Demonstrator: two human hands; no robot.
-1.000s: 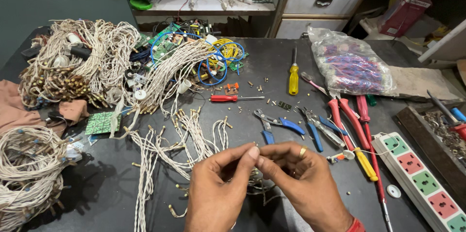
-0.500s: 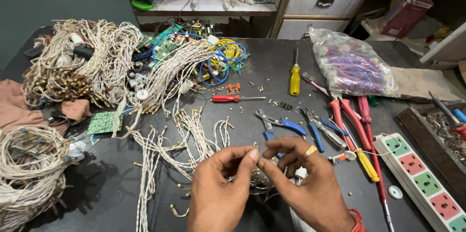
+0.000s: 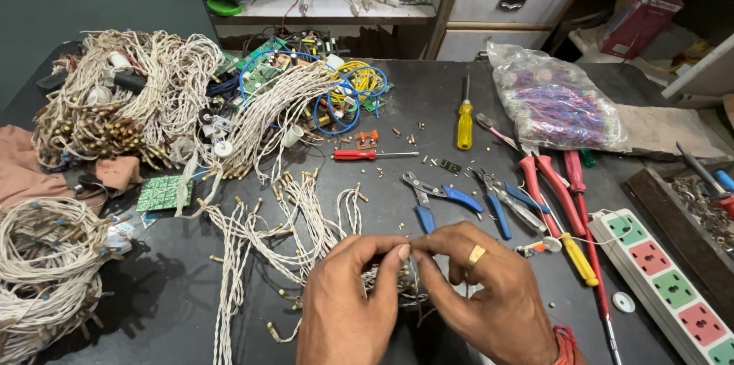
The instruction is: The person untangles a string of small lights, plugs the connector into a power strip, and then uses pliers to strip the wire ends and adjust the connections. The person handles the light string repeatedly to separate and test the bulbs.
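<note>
My left hand [image 3: 348,308] and right hand [image 3: 489,296] cover most of the thin white wire [image 3: 397,282] I pinch, so its end stays hidden. The picture's bottom edge cuts off my wrists, and its right edge the power strip [image 3: 669,288].

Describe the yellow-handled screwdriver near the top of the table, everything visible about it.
The yellow-handled screwdriver lies flat on the dark table, roughly upright in the view: thin metal shaft pointing away from the person, translucent-looking yellow plastic handle nearer them. No hand touches it. It rests left of the clear plastic bag, small brass-coloured bits scattered beside it.

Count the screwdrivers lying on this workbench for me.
3 clearly: a yellow-handled screwdriver upright at centre, a red-handled screwdriver to its left, and a yellow-handled one by the power strip. Others may hide among the pliers.
</note>
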